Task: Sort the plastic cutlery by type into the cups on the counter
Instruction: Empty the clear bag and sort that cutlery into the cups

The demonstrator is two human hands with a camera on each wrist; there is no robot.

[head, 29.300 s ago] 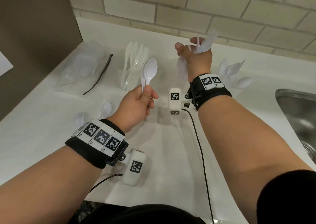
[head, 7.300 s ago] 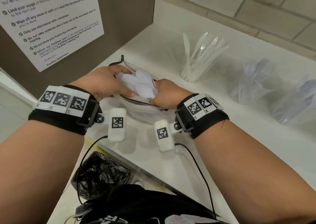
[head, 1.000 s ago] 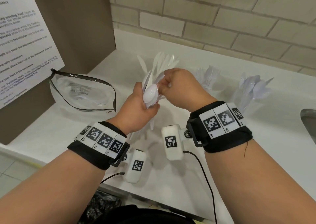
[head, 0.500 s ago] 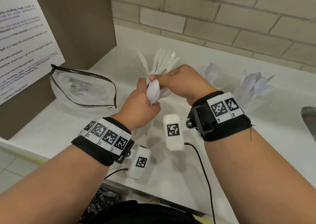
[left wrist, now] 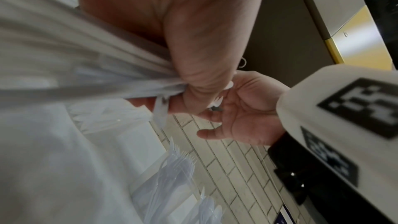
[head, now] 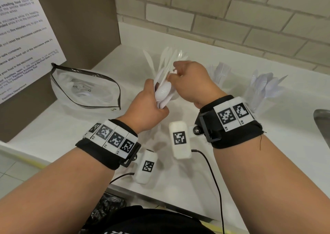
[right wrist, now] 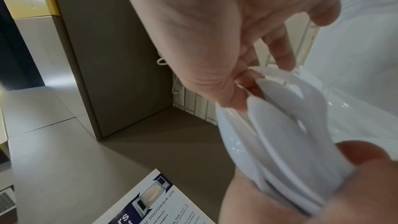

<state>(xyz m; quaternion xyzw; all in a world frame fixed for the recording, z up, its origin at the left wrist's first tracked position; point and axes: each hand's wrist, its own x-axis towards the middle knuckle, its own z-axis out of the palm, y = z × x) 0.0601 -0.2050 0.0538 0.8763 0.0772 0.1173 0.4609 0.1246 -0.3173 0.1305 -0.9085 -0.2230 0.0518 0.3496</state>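
My left hand [head: 157, 102] grips a bundle of white plastic cutlery [head: 163, 91] upright above the counter, spoon bowls toward me. My right hand [head: 174, 72] pinches one toothed cutlery piece [left wrist: 217, 102] at the top of that bundle. In the right wrist view its fingers [right wrist: 241, 81] close on the tip above the spoon bowls [right wrist: 280, 142]. Three clear cups stand behind. The knife cup [head: 165, 58] is right behind my hands, the fork cup [head: 221, 71] is to its right, and the spoon cup [head: 264, 87] is farthest right.
An open clear zip bag [head: 85, 90] with a few pieces inside lies on the white counter [head: 71, 130] at the left, against a brown panel [head: 80, 19] with a notice. A steel sink [head: 323, 126] starts at the right edge. A brick wall backs the counter.
My right hand's fingertips have shifted from the spoon bowls up to the top of the bundle. The left hand keeps its grip in about the same place.
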